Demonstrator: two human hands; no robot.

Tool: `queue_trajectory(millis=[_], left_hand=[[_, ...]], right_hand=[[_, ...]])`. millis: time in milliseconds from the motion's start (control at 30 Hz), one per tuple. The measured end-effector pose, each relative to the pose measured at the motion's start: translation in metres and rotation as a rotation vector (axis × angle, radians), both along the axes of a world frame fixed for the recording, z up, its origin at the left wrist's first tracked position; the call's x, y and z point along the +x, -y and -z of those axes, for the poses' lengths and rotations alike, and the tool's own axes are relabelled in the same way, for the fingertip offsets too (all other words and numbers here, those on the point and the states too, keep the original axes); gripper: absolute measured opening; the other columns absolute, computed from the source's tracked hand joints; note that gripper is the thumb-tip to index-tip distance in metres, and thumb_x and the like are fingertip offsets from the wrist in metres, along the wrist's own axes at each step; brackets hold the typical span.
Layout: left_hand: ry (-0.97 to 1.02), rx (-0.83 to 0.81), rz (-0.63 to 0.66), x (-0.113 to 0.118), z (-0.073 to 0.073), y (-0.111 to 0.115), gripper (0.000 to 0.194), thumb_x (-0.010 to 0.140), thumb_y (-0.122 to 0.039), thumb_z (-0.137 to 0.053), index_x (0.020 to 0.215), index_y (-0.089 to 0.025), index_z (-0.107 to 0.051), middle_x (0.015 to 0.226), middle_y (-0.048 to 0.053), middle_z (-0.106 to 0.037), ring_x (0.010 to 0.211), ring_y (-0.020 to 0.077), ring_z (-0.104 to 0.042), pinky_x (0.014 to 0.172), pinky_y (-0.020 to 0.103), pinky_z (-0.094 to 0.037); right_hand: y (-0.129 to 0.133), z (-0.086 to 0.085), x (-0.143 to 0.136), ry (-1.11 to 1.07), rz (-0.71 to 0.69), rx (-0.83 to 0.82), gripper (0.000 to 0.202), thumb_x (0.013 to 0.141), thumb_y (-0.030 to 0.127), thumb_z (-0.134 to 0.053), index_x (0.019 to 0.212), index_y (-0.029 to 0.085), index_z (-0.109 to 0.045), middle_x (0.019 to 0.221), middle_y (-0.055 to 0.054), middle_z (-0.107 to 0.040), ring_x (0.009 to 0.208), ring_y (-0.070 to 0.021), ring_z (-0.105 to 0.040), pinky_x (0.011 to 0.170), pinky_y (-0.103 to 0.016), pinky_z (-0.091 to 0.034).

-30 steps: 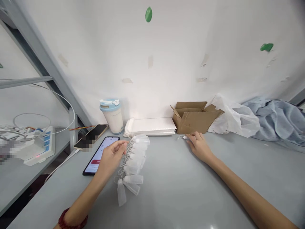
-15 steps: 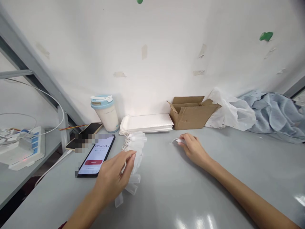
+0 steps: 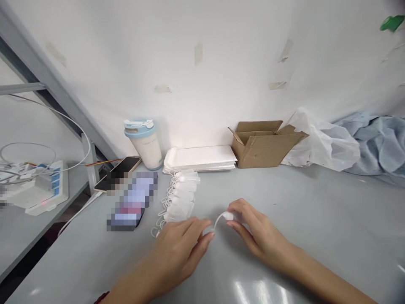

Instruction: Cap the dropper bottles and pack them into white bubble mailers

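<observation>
My right hand (image 3: 253, 230) pinches a small clear tube with a white cap (image 3: 228, 216) between thumb and fingers. A thin white loop (image 3: 218, 219) curves from the cap towards my left hand (image 3: 186, 245). The left thumb and fingertips are close together at the loop's end; whether they grip it is hard to make out. Just beyond and partly behind my left hand lies a row of several similar clear tubes (image 3: 185, 186) with white loops pointing left.
Behind the row is a stack of white padded envelopes (image 3: 202, 155). An open cardboard box (image 3: 262, 150), a plastic bag (image 3: 332, 145) and blue cloth (image 3: 379, 139) stand to the right. At left are a cup (image 3: 147, 147), two phones (image 3: 134, 200) and a power strip (image 3: 53, 185).
My right hand has come nearer and slightly left with the tube. My left hand has moved right, off the row, up to the tube's loop. The view has shifted a little.
</observation>
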State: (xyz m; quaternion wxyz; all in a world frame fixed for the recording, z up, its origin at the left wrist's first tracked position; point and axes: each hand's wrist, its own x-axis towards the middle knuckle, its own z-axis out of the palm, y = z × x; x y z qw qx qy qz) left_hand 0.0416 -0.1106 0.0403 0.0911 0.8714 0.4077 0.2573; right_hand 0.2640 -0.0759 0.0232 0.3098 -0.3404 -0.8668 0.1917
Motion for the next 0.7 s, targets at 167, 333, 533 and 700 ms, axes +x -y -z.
queue_trajectory(millis=[167, 333, 533, 700], left_hand=[[0.066, -0.077, -0.02, 0.0046, -0.0004, 0.0009, 0.013, 0.092, -0.018, -0.042, 0.086, -0.021, -0.053, 0.065, -0.005, -0.057, 0.054, 0.0095, -0.052, 0.053, 0.021, -0.036], [0.158, -0.143, -0.022, 0.0057, -0.0034, -0.0014, 0.008, 0.089, -0.019, -0.048, 0.091, -0.021, -0.056, 0.061, -0.007, -0.057, 0.046, 0.0076, -0.043, 0.048, 0.019, -0.036], [0.183, -0.116, -0.027, 0.0074, -0.0063, -0.0004, 0.01, 0.089, -0.017, -0.047, 0.087, -0.021, -0.056, 0.059, -0.006, -0.055, 0.046, 0.0078, -0.043, 0.046, 0.019, -0.035], [0.18, -0.071, -0.026, 0.0088, -0.0065, -0.0003, 0.007, 0.088, -0.016, -0.049, 0.089, -0.02, -0.055, 0.06, -0.006, -0.056, 0.045, 0.0074, -0.045, 0.047, 0.018, -0.036]], right_hand=[[0.0071, -0.0039, -0.0016, 0.015, -0.036, -0.037, 0.015, 0.094, 0.016, -0.036, 0.108, 0.021, -0.038, 0.09, -0.006, -0.051, 0.074, -0.0166, -0.052, 0.065, -0.03, -0.048], [0.0085, -0.0036, 0.0, 0.025, -0.041, -0.037, 0.014, 0.095, 0.017, -0.035, 0.107, 0.021, -0.038, 0.09, -0.006, -0.051, 0.075, -0.0168, -0.052, 0.065, -0.031, -0.048], [0.0069, -0.0038, 0.0008, 0.05, -0.022, 0.021, 0.011, 0.095, 0.017, -0.034, 0.105, 0.02, -0.039, 0.089, -0.006, -0.052, 0.074, -0.0171, -0.052, 0.063, -0.03, -0.048], [0.0073, -0.003, 0.0005, 0.067, -0.021, 0.05, 0.012, 0.095, 0.016, -0.035, 0.105, 0.019, -0.039, 0.089, -0.006, -0.052, 0.074, -0.0171, -0.052, 0.063, -0.03, -0.048]])
